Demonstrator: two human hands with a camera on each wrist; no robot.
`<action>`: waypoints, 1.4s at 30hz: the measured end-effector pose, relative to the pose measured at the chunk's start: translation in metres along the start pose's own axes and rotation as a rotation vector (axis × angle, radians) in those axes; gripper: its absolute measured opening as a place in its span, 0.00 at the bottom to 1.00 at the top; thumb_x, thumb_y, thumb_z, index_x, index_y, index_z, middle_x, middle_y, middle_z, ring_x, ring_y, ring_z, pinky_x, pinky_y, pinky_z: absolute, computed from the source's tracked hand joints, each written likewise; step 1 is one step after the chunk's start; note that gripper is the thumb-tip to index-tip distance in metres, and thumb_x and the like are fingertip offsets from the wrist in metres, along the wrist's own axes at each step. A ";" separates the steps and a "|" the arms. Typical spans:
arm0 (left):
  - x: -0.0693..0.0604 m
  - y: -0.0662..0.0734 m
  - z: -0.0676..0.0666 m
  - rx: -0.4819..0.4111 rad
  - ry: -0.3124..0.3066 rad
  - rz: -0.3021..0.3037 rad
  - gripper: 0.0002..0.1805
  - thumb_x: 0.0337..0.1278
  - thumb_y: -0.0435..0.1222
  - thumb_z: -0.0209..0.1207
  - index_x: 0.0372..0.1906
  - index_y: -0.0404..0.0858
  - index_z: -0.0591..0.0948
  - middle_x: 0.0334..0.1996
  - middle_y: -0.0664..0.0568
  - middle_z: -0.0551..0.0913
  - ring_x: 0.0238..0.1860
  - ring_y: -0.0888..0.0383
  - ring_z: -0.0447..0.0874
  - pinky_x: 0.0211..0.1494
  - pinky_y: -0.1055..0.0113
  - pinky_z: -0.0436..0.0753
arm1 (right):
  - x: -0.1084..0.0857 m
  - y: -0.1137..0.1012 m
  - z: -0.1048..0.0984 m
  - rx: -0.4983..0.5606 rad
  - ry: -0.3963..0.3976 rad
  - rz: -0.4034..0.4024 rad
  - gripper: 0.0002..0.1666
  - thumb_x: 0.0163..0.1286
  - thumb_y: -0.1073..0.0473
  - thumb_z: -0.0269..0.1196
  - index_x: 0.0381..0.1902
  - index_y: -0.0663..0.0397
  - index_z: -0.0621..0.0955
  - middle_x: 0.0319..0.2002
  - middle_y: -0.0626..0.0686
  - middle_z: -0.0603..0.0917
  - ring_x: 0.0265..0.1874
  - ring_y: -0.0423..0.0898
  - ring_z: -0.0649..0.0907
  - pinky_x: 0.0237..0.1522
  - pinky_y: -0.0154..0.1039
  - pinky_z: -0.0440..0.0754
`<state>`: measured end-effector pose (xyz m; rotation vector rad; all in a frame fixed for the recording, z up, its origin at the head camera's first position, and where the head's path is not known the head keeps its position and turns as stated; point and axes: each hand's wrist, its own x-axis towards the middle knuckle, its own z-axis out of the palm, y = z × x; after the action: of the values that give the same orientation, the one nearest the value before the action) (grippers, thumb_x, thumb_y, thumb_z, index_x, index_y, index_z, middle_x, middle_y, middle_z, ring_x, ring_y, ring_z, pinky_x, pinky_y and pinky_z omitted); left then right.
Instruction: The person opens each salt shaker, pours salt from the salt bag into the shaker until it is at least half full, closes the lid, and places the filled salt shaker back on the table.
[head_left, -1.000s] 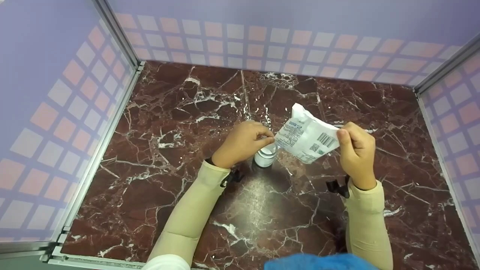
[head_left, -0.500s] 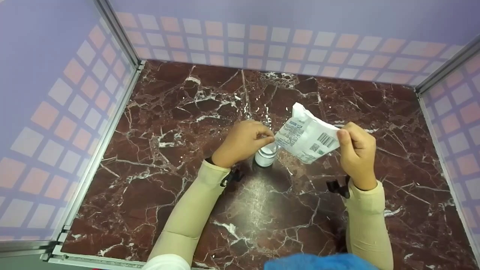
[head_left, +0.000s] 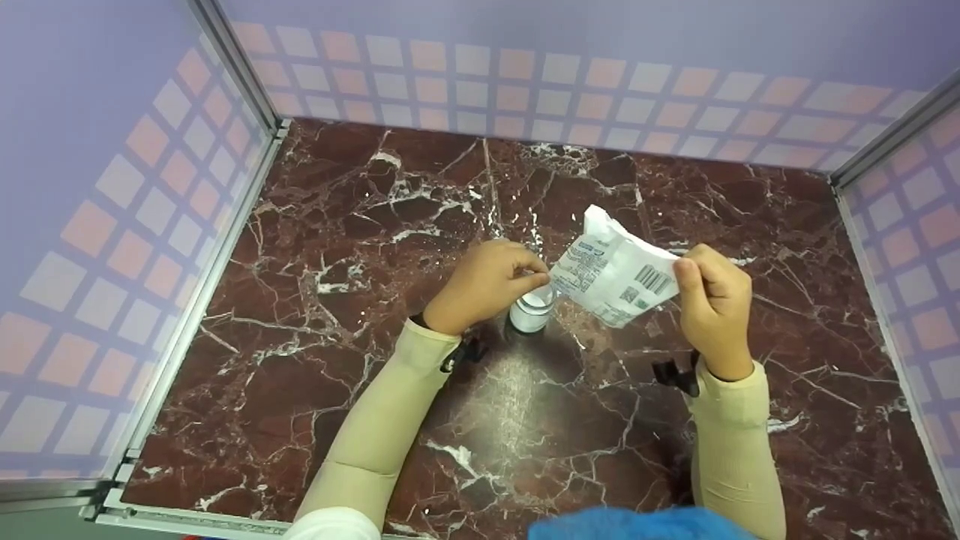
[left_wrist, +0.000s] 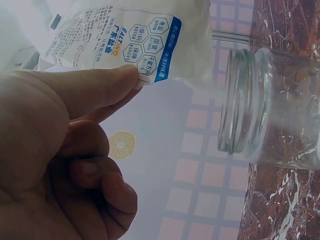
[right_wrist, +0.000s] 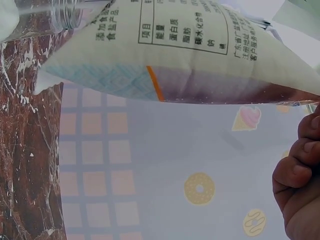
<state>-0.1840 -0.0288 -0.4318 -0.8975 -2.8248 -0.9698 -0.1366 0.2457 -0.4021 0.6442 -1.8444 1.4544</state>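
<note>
A white printed salt bag [head_left: 616, 276] is tilted above the table, its lower left corner over a glass jar [head_left: 530, 318]. My left hand [head_left: 486, 288] pinches that corner between thumb and index finger, the other fingers curled in, as the left wrist view shows. At the bag's opposite end my right hand [head_left: 716, 311] grips the edge. The jar stands upright, and white salt shows inside it. A pale stream runs from the bag [left_wrist: 145, 40] toward the mouth of the jar [left_wrist: 285, 107]. In the head view my left hand partly covers the jar's mouth.
White grains [head_left: 534, 225] lie scattered on the dark red marbled table [head_left: 337, 420] behind the jar. Purple panels with a checked pattern [head_left: 480, 82] enclose the back and both sides, joined by metal rails [head_left: 240, 67].
Both hands and the bag hold almost the same place throughout. The jar has not moved.
</note>
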 end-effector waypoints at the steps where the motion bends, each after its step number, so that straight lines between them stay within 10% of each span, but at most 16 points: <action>1: 0.000 0.000 0.000 0.000 -0.001 -0.001 0.12 0.68 0.50 0.65 0.42 0.49 0.91 0.39 0.60 0.90 0.41 0.58 0.83 0.48 0.62 0.80 | 0.000 0.000 0.000 -0.006 -0.001 0.000 0.35 0.78 0.50 0.62 0.16 0.69 0.69 0.16 0.54 0.65 0.19 0.36 0.63 0.25 0.28 0.57; 42: 0.000 0.000 -0.001 -0.013 -0.017 0.007 0.11 0.69 0.50 0.64 0.43 0.49 0.91 0.40 0.59 0.90 0.41 0.58 0.84 0.51 0.62 0.80 | -0.001 0.000 -0.001 -0.028 -0.006 0.001 0.33 0.78 0.51 0.62 0.17 0.70 0.70 0.17 0.54 0.68 0.20 0.36 0.65 0.26 0.27 0.59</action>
<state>-0.1838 -0.0293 -0.4306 -0.9211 -2.8305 -0.9862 -0.1362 0.2466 -0.4030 0.6345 -1.8669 1.4267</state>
